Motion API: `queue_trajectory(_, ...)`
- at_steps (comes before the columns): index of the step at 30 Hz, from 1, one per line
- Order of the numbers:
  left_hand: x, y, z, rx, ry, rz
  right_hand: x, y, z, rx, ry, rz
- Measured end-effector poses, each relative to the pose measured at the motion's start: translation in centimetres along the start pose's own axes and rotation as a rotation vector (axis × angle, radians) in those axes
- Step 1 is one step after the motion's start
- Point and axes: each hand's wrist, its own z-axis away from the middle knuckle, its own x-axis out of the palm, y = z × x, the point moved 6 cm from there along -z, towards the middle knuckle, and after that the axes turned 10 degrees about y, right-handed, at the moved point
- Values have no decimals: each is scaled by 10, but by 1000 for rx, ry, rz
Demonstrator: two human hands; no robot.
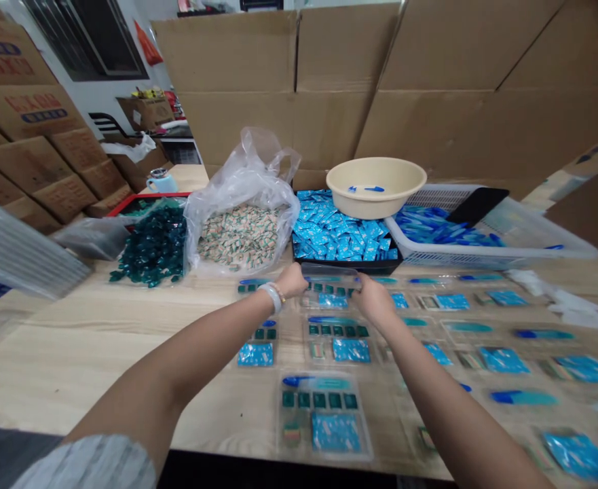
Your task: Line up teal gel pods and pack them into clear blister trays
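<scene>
Both of my hands are at the back row of filled trays. My left hand (292,280) pinches the left end of a clear plastic tray (329,271), and my right hand (372,299) grips its right end. Whether it is a separate tray or a lid cannot be made out. Directly below it show green squares and a blue packet (332,300). Nearer me lie more clear filled trays, one (325,415) at the front edge. Each holds a blue-green plastic tool (316,382), a row of dark green squares (319,400), a blue packet (335,432) and small striped pieces (292,433).
Along the back are loose green pieces (153,248), a plastic bag of small striped pieces (240,234), a black bin of blue packets (337,231), a cream basin (377,183) and a white basket (487,255) of blue tools. Stacked clear trays (24,251) stand left; cardboard (344,129) rises behind.
</scene>
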Motion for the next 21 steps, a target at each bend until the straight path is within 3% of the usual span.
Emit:
queue_trajectory(4,-24,17,9,162,77,20,-37,-4,3,-142,214,-44)
queue_trajectory(7,-46,64,19,547,145,-31,-77,-23,-3,-345,386,-180)
queue_trajectory(10,-64,112,30,883,160,-79,-104,-37,-17,-463,332,-499)
queue_trajectory(12,-75,125,30,925,187,-22,-111,-34,-25,-408,247,-749)
queue_trajectory(14,-85,117,23,781,265,124,-107,-22,-30,-251,194,-987)
queue_trajectory(16,-79,86,16,470,243,300,-93,-6,-27,-42,160,-1189)
queue_trajectory(18,-51,49,20,141,2,469,-71,7,-18,140,130,-1347)
queue_trajectory(20,-17,23,35,-74,-294,613,-47,12,-8,248,98,-1455)
queue_trajectory(21,-5,14,42,-142,-366,653,-37,14,-4,285,93,-1485)
